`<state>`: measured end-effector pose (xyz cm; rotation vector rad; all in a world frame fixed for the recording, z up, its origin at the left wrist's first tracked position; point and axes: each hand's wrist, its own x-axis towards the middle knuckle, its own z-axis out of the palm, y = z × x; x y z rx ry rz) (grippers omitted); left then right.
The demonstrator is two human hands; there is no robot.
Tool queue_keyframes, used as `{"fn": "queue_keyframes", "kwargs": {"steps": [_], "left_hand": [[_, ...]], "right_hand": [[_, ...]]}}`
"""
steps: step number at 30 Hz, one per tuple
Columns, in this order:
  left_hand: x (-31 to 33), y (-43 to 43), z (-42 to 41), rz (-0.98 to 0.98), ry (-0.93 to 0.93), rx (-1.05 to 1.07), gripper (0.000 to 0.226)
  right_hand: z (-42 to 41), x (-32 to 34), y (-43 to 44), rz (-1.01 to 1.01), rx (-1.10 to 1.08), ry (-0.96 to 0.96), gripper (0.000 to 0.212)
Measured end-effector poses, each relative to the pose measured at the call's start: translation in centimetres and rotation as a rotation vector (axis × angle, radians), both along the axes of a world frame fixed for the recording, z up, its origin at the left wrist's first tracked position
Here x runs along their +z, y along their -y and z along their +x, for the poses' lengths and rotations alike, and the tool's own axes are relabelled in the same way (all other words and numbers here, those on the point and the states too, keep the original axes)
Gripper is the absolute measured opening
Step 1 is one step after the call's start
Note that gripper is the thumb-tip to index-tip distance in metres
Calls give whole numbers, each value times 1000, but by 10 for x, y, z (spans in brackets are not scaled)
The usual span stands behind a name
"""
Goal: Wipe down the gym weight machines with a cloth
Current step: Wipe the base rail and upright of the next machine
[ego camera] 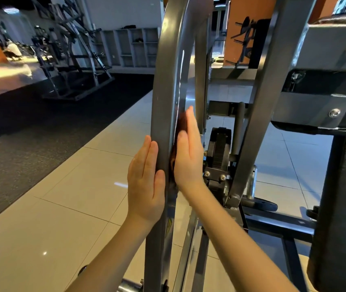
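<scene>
Dark brown cloth (181, 124), pressed flat against the right face of the curved grey upright (163, 98) of a weight machine; only a narrow strip of the cloth shows between the metal and the palm. The right hand (189, 153) lies over the cloth with fingers straight and together, pointing up along the upright, curled round nothing. The left hand (144, 182) rests flat on the opposite, left face of the upright, slightly lower, fingers likewise straight and holding nothing. The two hands thus sandwich the upright between them. Just right of the upright stands a second, slanted grey bar (260, 102), with a black wheel (218, 148) between the two near their lower part. Further right of the upright is a bolted grey bracket (328, 53) above a black pad (341, 218). Left of the upright lie pale floor tiles (62, 218), then a dark mat (41, 123); far beyond it, left of the upright, stands another machine (73, 60) before white cubby shelves (134, 47).
</scene>
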<state>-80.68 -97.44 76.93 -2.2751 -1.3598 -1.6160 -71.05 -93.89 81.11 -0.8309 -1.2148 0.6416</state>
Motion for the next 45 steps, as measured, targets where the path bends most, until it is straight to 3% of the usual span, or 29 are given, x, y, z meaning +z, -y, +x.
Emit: {"fn": "queue_keyframes", "kwargs": {"steps": [5,8,13,18,21,25,31,38,42,45], "left_hand": [[16,0,-3,-8,28,9,48],[36,-13,4,31,45,4,49],[38,-21,9,69,68,-45,52],[38,-21,9,59,64,-42,51],[37,-19,9,50,66,-61,52],[38,-18,9,41,82,-64,52],[36,-19,9,46,71,-33,50],[37,-17,9,25,68,-20,52],[36,-18,8,26,83,-25,51],[38,-16,10,25,72,-4,52]], "right_hand": [[-6,-7,19,43,91,-81,50],[-10,-20,30,109,78,-1,50],[2,35,-13,118,-37,0,50],[-8,-6,17,172,-25,73,49],[-1,6,5,208,-38,125,47],[9,49,-24,96,-67,24,52],[-6,7,13,153,4,59,48],[6,57,-21,3,-60,-42,57],[-3,27,3,108,-3,28,55],[7,45,-13,88,-53,59,49]]}}
